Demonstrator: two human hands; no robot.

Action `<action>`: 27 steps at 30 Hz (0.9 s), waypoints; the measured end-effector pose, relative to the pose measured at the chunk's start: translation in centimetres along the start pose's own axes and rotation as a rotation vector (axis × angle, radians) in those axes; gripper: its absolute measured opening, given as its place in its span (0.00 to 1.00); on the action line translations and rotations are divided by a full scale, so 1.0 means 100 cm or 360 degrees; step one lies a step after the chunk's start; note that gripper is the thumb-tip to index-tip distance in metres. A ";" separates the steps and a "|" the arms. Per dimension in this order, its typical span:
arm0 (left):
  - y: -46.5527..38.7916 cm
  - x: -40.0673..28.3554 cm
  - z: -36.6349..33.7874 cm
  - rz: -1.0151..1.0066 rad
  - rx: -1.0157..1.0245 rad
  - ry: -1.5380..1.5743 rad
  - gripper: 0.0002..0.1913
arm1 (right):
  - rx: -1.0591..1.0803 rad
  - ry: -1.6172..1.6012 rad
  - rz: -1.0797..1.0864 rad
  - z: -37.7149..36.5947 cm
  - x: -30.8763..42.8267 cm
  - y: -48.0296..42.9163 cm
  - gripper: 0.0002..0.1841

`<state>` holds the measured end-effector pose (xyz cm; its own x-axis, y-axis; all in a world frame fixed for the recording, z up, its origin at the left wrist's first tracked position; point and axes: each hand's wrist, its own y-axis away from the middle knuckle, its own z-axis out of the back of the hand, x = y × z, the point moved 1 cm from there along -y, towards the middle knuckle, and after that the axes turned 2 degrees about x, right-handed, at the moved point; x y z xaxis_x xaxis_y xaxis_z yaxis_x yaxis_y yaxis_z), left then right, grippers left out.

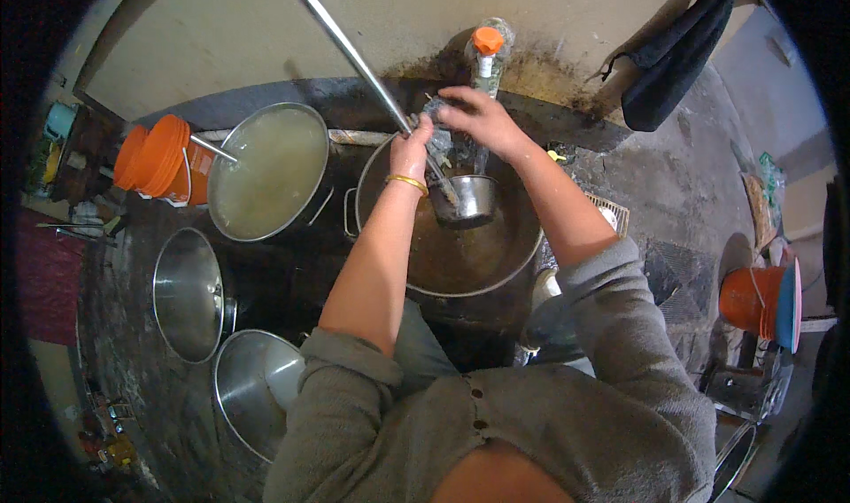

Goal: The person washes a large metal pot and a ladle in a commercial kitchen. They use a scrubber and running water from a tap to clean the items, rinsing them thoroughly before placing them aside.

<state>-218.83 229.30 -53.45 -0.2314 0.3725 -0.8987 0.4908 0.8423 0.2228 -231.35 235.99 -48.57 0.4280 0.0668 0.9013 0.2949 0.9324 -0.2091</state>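
Note:
My left hand (413,151) grips the long metal handle of a ladle (345,48), which slants from upper left down to its deep steel cup (468,197). That cup hangs inside a wide metal pot (458,294) whose bottom holds brownish liquid (458,257). Between the fingers of my right hand (481,119) is a grey scouring pad (435,108), close to the handle and partly hidden. Just beyond, an orange-knobbed tap (488,41) stands against the wall, and a clear stream of water (481,157) seems to fall towards the cup.
To the left stands a large pot of cloudy liquid (275,171), beside stacked orange buckets (166,157). Two steel vessels, one farther (189,294) and one nearer (255,383), sit on the dark floor. A black cloth (677,58) hangs at upper right; another orange bucket (750,300) is far right.

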 end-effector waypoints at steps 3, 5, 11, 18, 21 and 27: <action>-0.013 0.003 0.001 0.0126 0.0030 0.0286 0.21 | 0.0202 -0.0214 -0.0180 -0.013 -0.027 0.020 0.42; -0.018 0.011 -0.003 0.0223 0.0156 0.0300 0.23 | 0.0062 -0.0692 -0.0275 -0.021 -0.039 0.017 0.39; -0.027 0.015 -0.013 -0.0019 -0.0057 0.0450 0.31 | -0.0791 -0.0966 -0.0399 -0.010 -0.065 -0.001 0.22; -0.043 0.014 0.005 0.0139 -0.0275 0.0409 0.35 | -0.0772 -0.0806 -0.0370 0.014 -0.064 0.021 0.23; -0.049 0.028 -0.006 0.0161 -0.0165 0.0398 0.34 | -0.0578 0.0198 0.0242 -0.021 -0.042 0.023 0.28; -0.057 0.016 0.003 0.0312 -0.0171 0.0807 0.41 | -0.0273 0.0742 0.0345 -0.024 -0.057 0.032 0.31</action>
<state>-221.74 224.97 -56.29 -0.5326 0.6450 -0.5480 0.4831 0.7633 0.4289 -230.83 237.76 -55.24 0.8165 0.0501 0.5751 0.2765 0.8406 -0.4658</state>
